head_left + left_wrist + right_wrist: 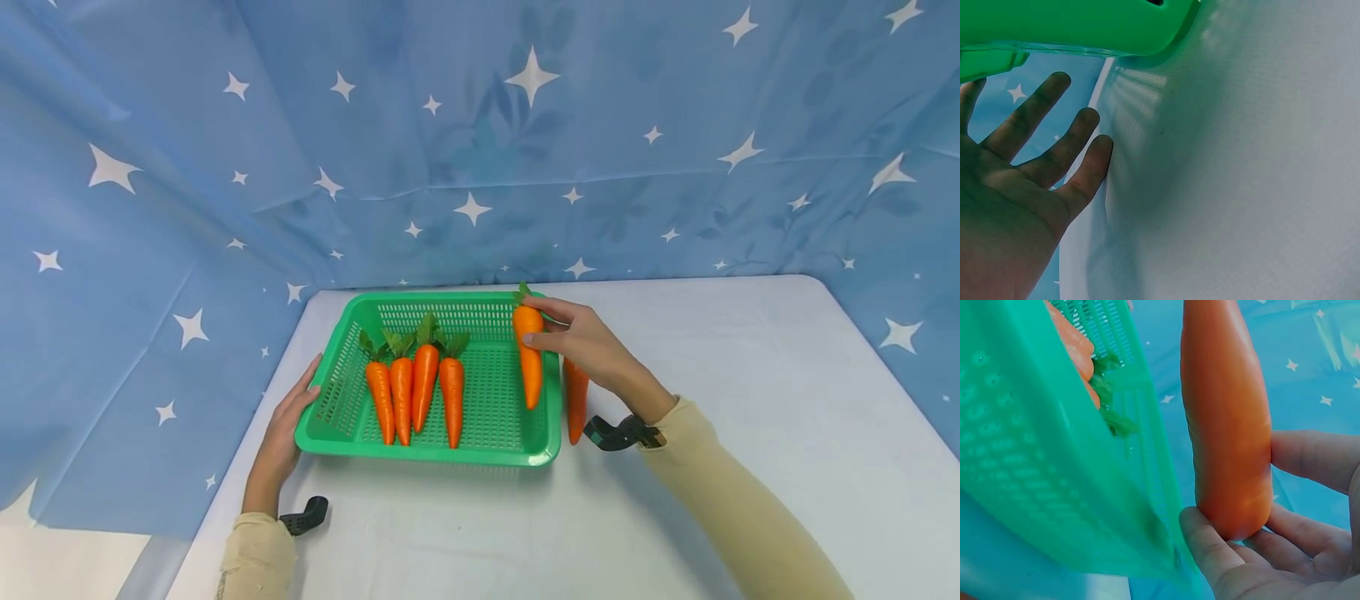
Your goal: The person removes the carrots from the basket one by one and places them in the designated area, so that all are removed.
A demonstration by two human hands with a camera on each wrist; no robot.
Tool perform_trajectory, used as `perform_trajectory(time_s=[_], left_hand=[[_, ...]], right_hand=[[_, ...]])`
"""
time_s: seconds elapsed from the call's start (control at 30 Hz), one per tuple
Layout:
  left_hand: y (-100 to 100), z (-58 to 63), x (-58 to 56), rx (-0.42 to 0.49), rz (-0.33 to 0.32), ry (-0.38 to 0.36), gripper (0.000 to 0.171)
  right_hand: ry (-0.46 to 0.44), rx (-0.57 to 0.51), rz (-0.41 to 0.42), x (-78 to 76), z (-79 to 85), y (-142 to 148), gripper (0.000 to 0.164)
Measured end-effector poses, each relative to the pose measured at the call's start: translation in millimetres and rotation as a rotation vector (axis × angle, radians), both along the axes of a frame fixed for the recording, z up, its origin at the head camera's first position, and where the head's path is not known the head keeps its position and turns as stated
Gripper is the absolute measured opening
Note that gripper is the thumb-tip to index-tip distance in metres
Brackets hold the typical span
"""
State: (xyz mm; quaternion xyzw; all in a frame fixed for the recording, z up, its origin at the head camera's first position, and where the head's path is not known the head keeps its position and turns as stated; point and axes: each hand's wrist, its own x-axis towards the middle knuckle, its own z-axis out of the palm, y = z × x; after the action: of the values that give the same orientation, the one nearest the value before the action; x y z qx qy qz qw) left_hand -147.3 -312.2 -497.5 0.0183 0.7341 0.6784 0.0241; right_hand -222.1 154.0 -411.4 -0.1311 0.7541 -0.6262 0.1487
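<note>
A green plastic basket [427,451] with slotted walls stands on the table. My left hand [283,429] rests against its left side; in the left wrist view the fingers are spread and fairly straight below the green rim. Over the basket's right end, my right hand [588,346] pinches an orange carrot [531,367] near its leafy top, tip pointing down. The right wrist view shows thumb and fingers around the thick end of that carrot [1229,425]. Several carrots [452,392] with green leaves lie side by side in the basket's left half.
Another carrot [576,408] lies just outside the basket's right wall, its upper part hidden by my right hand. The white-covered table [712,350] extends to the right and front. A blue curtain with white stars [472,208] hangs behind and to the left.
</note>
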Motion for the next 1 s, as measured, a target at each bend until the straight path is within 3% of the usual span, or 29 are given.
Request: perform_trajectory(time_s=[0.3, 0.63, 1.0], left_hand=[[2.6, -0.6, 1.9, -0.059, 0.023, -0.027, 0.057], [4.6, 0.9, -0.1, -0.032, 0.022, 0.002, 0.056], [1.0, -1.3, -0.7, -0.027, 0.019, 0.001, 0.056]], right_hand=[[0.024, -0.021, -0.013, 10.0, -6.0, 20.5, 0.066], [0.031, -0.021, -0.028, 15.4, -7.5, 38.4, 0.067], [0.027, -0.005, -0.068, 18.8, -21.9, 56.8, 0.068]])
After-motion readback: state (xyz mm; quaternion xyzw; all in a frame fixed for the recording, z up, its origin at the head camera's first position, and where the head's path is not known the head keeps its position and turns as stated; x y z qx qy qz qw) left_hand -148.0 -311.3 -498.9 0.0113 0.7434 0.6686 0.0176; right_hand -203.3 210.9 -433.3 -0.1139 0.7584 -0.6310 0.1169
